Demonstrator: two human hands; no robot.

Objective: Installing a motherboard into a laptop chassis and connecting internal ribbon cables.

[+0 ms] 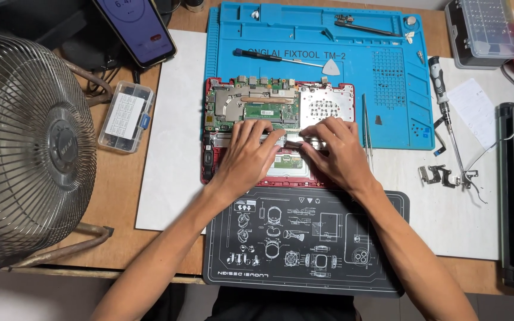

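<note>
at the centre of the frame an opened red laptop (278, 128) lies on the surface, its circuit board bare, straddling a blue repair mat (376, 65) above and a black printed mat (304, 244) below. the left hand (248, 154) and right hand (334, 148) rest flat on its middle, fingers spread and pressing down, grasping nothing. tweezers (366, 128) lie just right of it; a metal fan (28, 148) fills the left.
</note>
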